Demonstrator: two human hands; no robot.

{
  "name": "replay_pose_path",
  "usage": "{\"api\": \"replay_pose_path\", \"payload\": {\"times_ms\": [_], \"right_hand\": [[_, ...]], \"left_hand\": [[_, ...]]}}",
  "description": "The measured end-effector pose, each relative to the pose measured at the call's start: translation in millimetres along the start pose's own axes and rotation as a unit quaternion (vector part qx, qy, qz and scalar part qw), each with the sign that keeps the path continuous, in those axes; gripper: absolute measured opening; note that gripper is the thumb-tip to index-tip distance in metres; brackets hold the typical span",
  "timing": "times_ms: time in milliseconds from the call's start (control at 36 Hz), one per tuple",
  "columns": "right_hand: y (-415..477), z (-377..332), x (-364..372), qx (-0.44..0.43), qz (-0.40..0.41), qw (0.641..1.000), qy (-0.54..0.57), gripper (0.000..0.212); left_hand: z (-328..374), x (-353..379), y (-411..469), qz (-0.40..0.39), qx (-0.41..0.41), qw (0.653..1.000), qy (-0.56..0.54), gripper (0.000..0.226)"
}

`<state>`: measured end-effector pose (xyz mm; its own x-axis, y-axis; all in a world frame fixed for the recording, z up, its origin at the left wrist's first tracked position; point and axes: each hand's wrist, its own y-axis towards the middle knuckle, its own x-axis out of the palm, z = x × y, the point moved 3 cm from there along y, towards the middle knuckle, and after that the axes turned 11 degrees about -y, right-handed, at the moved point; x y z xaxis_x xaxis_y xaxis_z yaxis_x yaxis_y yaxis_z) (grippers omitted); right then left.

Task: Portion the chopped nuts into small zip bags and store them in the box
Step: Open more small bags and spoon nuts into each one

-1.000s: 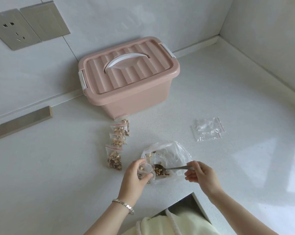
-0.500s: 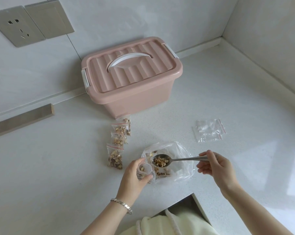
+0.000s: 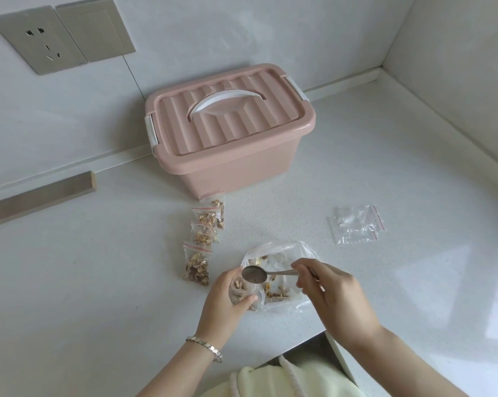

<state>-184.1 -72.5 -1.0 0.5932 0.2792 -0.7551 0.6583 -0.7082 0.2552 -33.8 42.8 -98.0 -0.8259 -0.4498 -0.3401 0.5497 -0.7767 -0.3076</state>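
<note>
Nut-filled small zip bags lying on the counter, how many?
4 small clear red-striped zip bags of chopped nuts, overlapping in a row: one against the pink lidded plastic box, second, third, fourth nearest the left hand. Overlap may hide another.

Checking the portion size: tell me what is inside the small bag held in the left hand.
Chopped nuts show through the small zip bag, below the spoon at its mouth. The left hand wraps its lower part, so how full it is cannot be seen.
</note>
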Motion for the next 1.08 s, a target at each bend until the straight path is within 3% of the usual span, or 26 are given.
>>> {"api": "replay_pose_path", "payload": {"times_ms": [83, 278, 361, 500, 639, 778, 1083], "right_hand": [[-2.5, 1.3, -1.4, -0.009, 0.011, 1.0, 0.008, 0.053], [-8.6, -1.5, 19.9, -0.04, -0.055, 0.998, 0.0, 0.045], [-4.9, -0.5, 9.8, -0.037, -0.033, 0.998, 0.027, 0.046], [-3.0, 25.8, -13.6, 0.047, 0.028, 0.998, 0.032, 0.041], [-18.0, 64.5, -6.3, 0.174, -0.011, 0.985, 0.02, 0.015], [-31.7, 74.9, 6.0, 0.236, -0.016, 0.969, 0.077, 0.027], [-45.0, 86.0, 16.3, 0.308, -0.047, 0.936, 0.164, 0.026]], "left_hand": [[-0.5, 0.3, -1.1, 0.002, 0.002, 1.0, -0.003, 0.052], [-0.9, 2.2, -1.2, -0.008, 0.022, 1.0, 0.008, 0.046], [0.8, 0.3, -0.3, -0.005, 0.022, 1.0, 0.007, 0.049], [1.1, -1.4, -0.6, -0.003, 0.023, 1.0, 0.012, 0.049], [3.7, -0.5, -2.3, -0.005, 0.022, 1.0, 0.017, 0.049], [5.1, -0.9, -2.9, -0.008, 0.017, 1.0, 0.021, 0.05], [6.5, 0.3, -2.9, -0.001, 0.016, 1.0, 0.025, 0.05]]}}
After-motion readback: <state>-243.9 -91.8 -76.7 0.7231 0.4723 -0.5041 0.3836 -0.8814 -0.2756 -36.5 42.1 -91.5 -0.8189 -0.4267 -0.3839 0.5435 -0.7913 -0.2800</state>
